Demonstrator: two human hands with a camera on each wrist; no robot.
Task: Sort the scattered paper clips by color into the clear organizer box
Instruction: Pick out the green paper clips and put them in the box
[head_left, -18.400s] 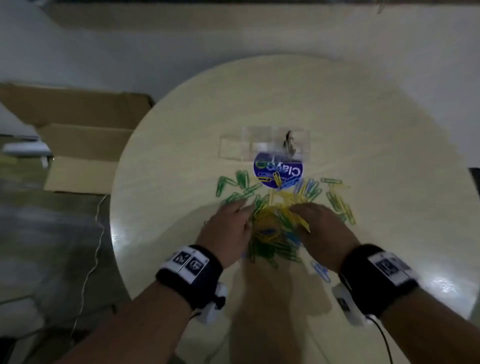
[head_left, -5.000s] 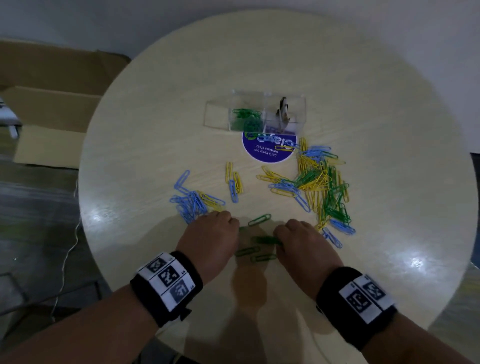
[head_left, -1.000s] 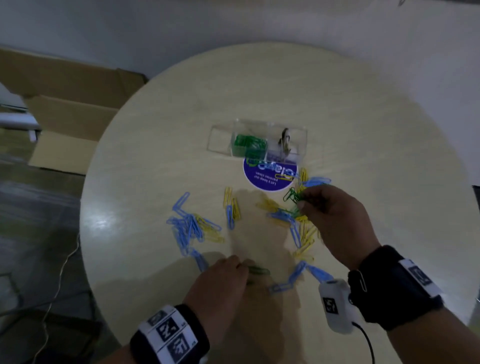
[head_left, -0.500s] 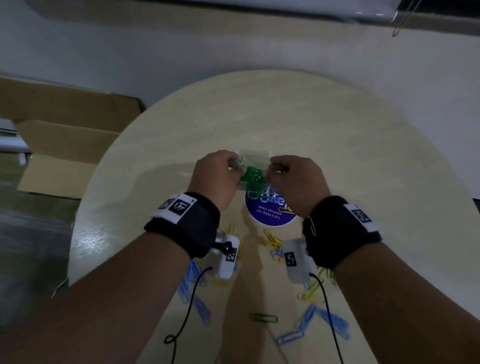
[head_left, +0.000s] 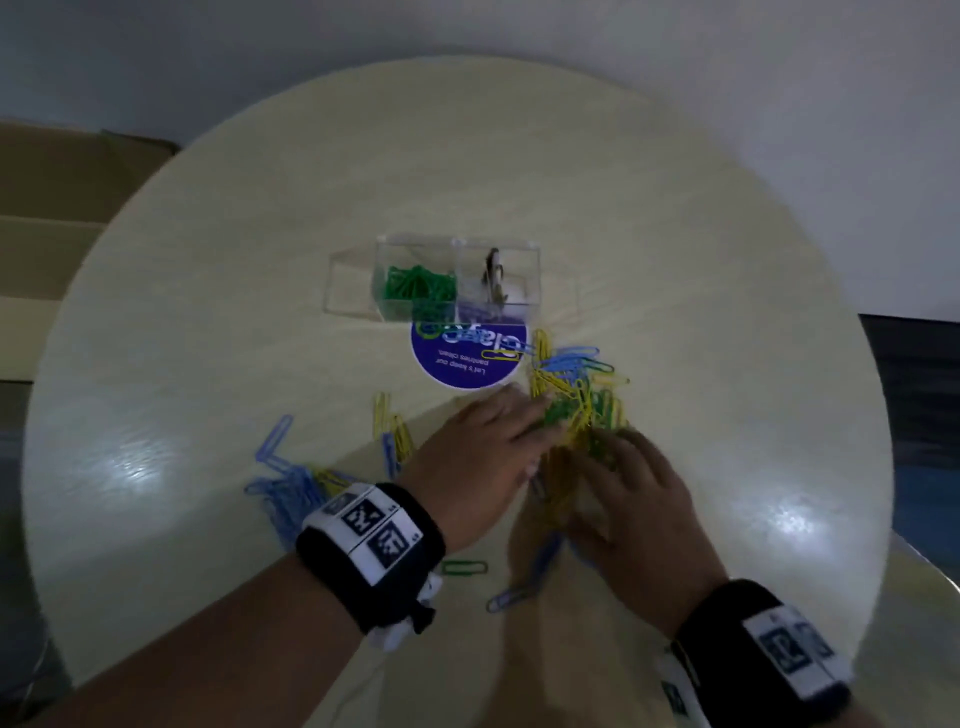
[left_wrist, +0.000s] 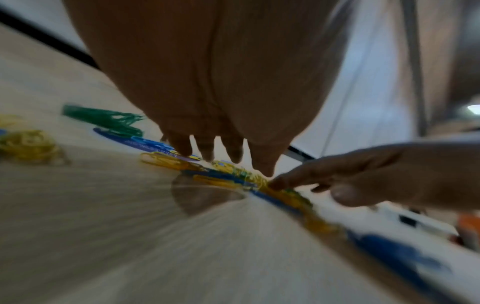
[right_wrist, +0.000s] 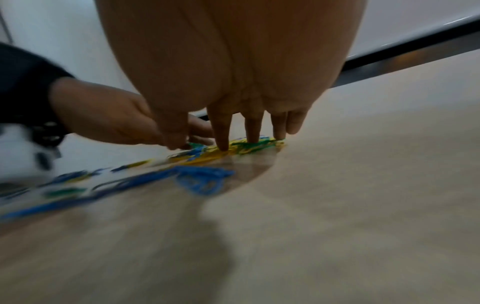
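Note:
The clear organizer box stands at the table's middle; green clips fill its middle compartment and a dark clip sits in the right one. A mixed pile of yellow, green and blue clips lies to the right of a round blue sticker. My left hand and right hand both rest on this pile with fingers stretched out. In the left wrist view, the left fingertips touch the clips. In the right wrist view, the right fingertips press on yellow and green clips.
A heap of blue clips lies at the left, with a few yellow ones beside it. A single green clip and a blue one lie near my wrists. Cardboard boxes stand beyond the round table, on the left.
Both hands have come back from the organizer box to the mixed pile near the sticker. The green clips they carried now lie in the middle compartment.

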